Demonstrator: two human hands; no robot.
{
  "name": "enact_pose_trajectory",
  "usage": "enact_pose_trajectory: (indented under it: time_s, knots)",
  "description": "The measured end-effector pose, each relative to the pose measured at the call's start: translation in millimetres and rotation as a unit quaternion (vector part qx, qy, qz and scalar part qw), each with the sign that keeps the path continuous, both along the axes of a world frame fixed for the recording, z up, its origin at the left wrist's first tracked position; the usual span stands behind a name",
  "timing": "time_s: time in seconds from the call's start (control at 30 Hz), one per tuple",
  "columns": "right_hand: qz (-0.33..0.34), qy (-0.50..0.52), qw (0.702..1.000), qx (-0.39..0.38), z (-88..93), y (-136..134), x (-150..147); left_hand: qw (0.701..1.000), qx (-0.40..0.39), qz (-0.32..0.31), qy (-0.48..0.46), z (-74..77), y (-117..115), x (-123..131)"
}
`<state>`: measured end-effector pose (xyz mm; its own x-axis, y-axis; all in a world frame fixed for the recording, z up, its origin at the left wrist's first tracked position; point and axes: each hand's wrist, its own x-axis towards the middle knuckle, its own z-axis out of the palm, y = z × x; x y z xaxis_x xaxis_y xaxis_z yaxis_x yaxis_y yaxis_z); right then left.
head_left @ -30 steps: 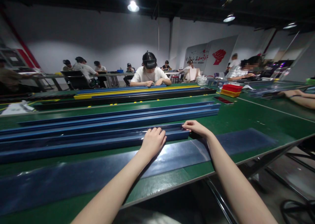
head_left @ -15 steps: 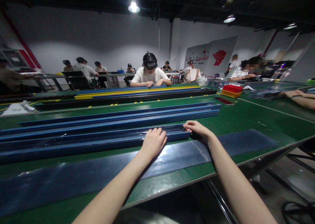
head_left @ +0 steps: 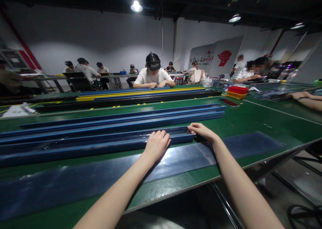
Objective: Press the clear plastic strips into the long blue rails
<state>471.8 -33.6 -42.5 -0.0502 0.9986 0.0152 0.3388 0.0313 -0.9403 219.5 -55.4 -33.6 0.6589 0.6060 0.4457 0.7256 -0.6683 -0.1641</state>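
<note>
A long blue channel (head_left: 88, 151) with raised side walls lies lengthwise across the green table. My left hand (head_left: 158, 143) bends its fingers over the channel's near wall, close to the right end; its thumb is hidden. At that right end, my right hand (head_left: 200, 130) pinches at the channel's end with thumb and fingertips. Whatever sits between those fingertips is too small to make out. Below both forearms a long, glossy, see-through plastic strip (head_left: 181, 158) lies flat along the table's near side.
More blue channels (head_left: 156, 120) lie just behind. Farther back are yellow (head_left: 100, 97) and black strips, a co-worker (head_left: 153, 76), a red and yellow bin (head_left: 236, 92) and a phone (head_left: 229, 102). Another person's arm (head_left: 307, 100) rests at the right. The table's near edge runs beneath my forearms.
Both hands stay at the same places on the channel. Only a very slight shift shows in my right fingertips.
</note>
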Motion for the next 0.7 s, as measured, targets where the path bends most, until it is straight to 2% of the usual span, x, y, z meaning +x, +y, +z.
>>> enact_pose_trajectory:
  time_s: [0.7]
  knots:
    - [0.000,-0.016,1.000,0.003,-3.1,2.9,2.1,1.000,-0.010,-0.004,0.003,1.5,-0.6,0.2]
